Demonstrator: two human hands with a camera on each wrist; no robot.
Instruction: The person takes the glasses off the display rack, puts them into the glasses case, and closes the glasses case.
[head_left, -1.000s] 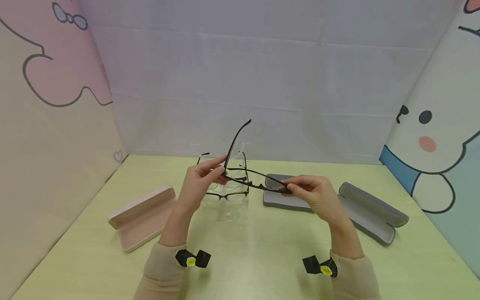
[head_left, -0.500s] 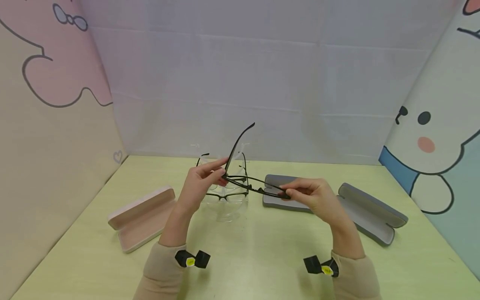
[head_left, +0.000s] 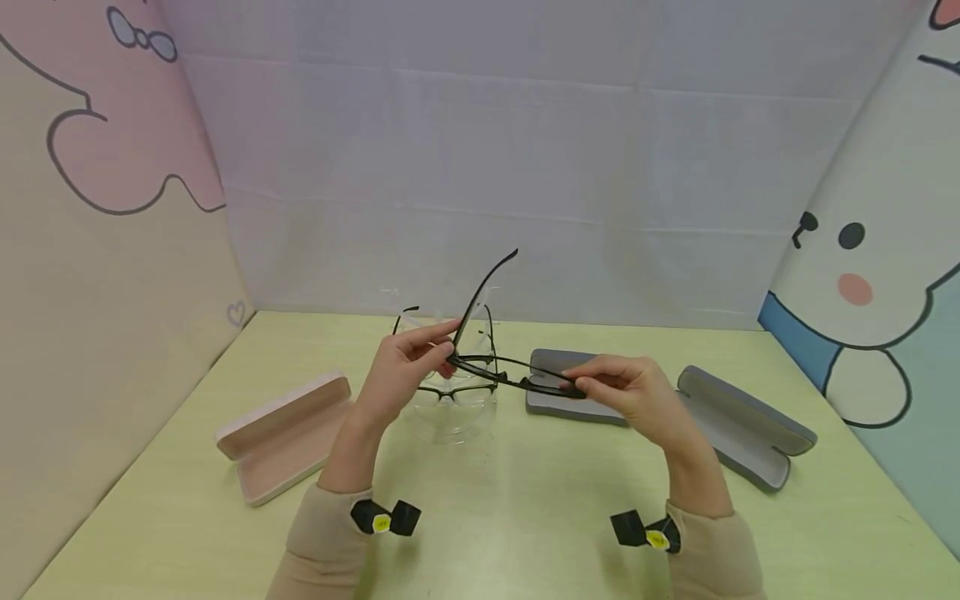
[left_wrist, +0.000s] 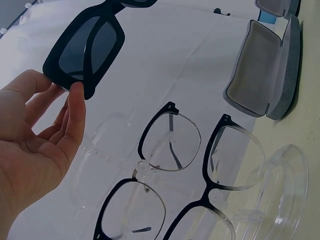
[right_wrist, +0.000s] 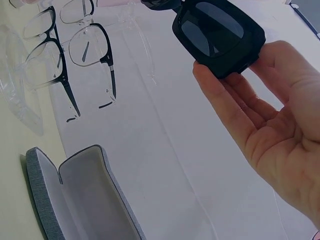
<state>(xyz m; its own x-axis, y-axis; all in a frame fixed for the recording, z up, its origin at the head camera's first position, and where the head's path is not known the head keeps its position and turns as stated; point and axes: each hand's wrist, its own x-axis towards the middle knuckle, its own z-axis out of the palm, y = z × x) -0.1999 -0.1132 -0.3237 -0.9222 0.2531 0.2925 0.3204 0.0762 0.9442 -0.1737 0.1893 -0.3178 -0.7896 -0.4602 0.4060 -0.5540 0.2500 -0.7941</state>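
Both hands hold black thick-rimmed sunglasses [head_left: 542, 388] with dark lenses above the table, one at each end. My left hand [head_left: 390, 375] pinches the left corner near the hinge, where one temple arm [head_left: 480, 290] stands unfolded, pointing up and away. With thumb and fingers, my right hand [head_left: 637, 396] pinches the right end; a thin dark bar, perhaps the other arm, runs along the frame. In the left wrist view, a folded-looking arm crosses the lens [left_wrist: 100, 47]. Behind the left hand, two pairs of dark-topped eyeglasses [right_wrist: 107, 59] sit on a clear stand [left_wrist: 282, 195], partly hidden.
An open pink glasses case [head_left: 288, 437] lies on the left of the pale yellow table [head_left: 517, 517]. One open grey case [head_left: 577, 410] is behind the right hand, and another grey case [head_left: 750, 433] lies further right. A white cloth wall [head_left: 510, 150] closes the back.
The right end of the sunglasses has dipped a little with my right hand, and the raised arm's tip has swung slightly right and down. Both hands keep their grip.
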